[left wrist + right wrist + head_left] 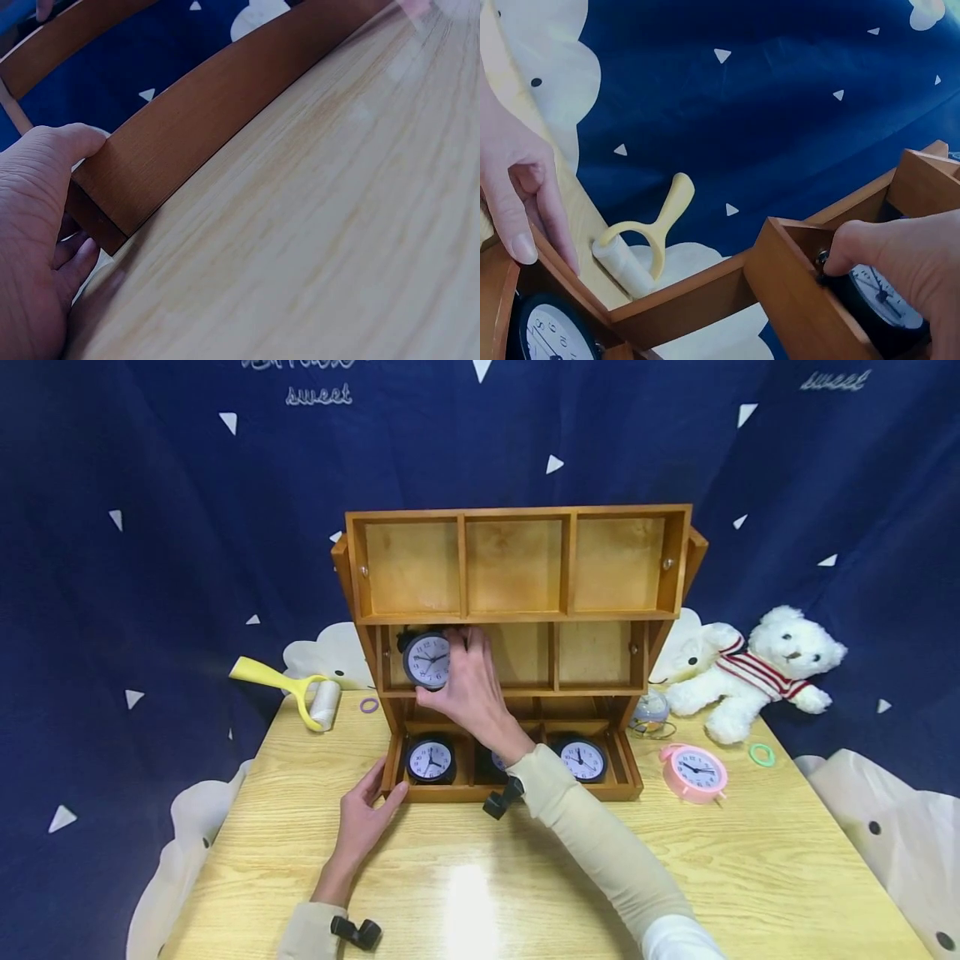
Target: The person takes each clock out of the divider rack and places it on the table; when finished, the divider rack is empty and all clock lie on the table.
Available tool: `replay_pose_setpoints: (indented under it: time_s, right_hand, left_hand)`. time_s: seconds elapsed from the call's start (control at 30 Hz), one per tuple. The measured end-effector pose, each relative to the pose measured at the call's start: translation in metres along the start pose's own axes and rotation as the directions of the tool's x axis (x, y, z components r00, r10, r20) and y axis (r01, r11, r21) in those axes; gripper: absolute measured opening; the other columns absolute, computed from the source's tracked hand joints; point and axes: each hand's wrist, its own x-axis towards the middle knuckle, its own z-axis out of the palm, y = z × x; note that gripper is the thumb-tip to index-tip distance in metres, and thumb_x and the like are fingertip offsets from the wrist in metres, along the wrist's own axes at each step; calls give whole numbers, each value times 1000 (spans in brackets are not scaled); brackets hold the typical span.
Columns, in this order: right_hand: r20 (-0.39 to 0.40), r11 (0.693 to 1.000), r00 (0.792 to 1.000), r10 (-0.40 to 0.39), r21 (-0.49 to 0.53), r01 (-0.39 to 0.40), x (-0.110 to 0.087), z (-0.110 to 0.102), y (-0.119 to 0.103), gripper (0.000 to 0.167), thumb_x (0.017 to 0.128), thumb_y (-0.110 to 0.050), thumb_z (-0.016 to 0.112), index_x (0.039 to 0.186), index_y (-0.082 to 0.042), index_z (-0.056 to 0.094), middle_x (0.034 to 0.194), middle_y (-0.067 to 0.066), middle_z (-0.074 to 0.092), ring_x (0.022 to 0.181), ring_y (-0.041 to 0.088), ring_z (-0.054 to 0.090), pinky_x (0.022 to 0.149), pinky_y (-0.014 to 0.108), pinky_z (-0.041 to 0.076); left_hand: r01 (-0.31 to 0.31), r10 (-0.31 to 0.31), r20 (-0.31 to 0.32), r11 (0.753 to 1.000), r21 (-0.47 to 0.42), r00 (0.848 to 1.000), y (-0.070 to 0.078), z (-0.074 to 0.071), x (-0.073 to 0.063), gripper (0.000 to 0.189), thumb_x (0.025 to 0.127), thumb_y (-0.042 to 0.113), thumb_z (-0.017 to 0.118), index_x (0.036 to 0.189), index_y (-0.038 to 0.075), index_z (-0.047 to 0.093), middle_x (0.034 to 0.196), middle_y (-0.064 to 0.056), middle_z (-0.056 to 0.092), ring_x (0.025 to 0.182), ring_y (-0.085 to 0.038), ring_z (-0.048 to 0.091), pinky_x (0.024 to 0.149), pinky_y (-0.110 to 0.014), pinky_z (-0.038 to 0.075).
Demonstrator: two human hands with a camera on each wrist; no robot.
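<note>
Right hand [474, 683] pinches a black clock [426, 660] at three o'clock — best kept upright — left hand [363, 818] grips the wooden shelf [517, 617] at seven o'clock.

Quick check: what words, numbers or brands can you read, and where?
"sweet", twice: navy curtain; cropped word above the left one unreadable.
"11", "12": black alarm clock in right hand.
"8", "9": lower-left black alarm clock.
Too small: numerals on pink alarm clock; other dial print.
</note>
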Motion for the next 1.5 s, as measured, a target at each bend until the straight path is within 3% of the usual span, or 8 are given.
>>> replay_pose_setpoints:
  time_s: [0.27, 0.4, 0.63, 0.87, 1.2, 1.5]
  right_hand:
    - [-56, 997, 998, 29, 77, -24, -4, 2, 4, 91, 59, -35, 96, 132, -2, 53, 127, 22, 47, 115, 35, 48, 94, 44, 52]
    - [-68, 994, 996, 53, 99, -46, -6, -4, -1, 92, 57, -36, 94, 132, -4, 51, 126, 21, 46, 114, 35, 47, 93, 44, 52]
    - [-7, 977, 992, 125, 177, -122, -12, -22, -14, 91, 58, -33, 93, 133, -4, 51, 124, 18, 46, 113, 31, 48, 91, 41, 55]
    - [59, 925, 977, 207, 314, -215, -27, -38, -18, 93, 59, -30, 93, 138, -7, 49, 130, 12, 44, 108, 24, 57, 90, 39, 59]
    - [14, 928, 984, 177, 331, -172, -57, -53, -8, 89, 60, -31, 92, 136, -7, 52, 132, 13, 47, 110, 26, 58, 92, 43, 58]
    - [-45, 936, 985, 164, 321, -141, -72, -66, 10, 87, 61, -29, 91, 136, -4, 54, 132, 15, 51, 113, 27, 57, 95, 45, 57]
  left_hand:
    - [15, -15, 9, 1000, -4, 1000, -1, 0, 0, 62, 94, 8, 78, 148, -8, 51, 150, -25, 53, 136, -37, 54, 108, -24, 46]
    - [15, -15, 10, 1000, -13, 1000, -2, 0, 0, 62, 94, 8, 78, 148, -8, 51, 150, -25, 53, 136, -38, 55, 109, -29, 46]
    - [10, -10, 7, 1000, -2, 1000, -3, -1, 0, 62, 94, 9, 79, 147, -8, 52, 150, -25, 54, 136, -38, 55, 109, -32, 47]
    - [40, -40, 12, 999, -8, 999, -1, -2, 1, 63, 94, 9, 79, 149, -6, 52, 151, -24, 53, 137, -37, 55, 107, -24, 48]
    - [17, -17, 13, 1000, -6, 1000, 1, -3, 1, 62, 95, 8, 77, 149, -8, 50, 151, -24, 53, 137, -38, 54, 112, -43, 43]
    - [13, -14, 22, 1000, 18, 1000, 1, -3, 1, 63, 95, 9, 78, 148, -9, 50, 150, -26, 52, 137, -38, 54, 111, -46, 45]
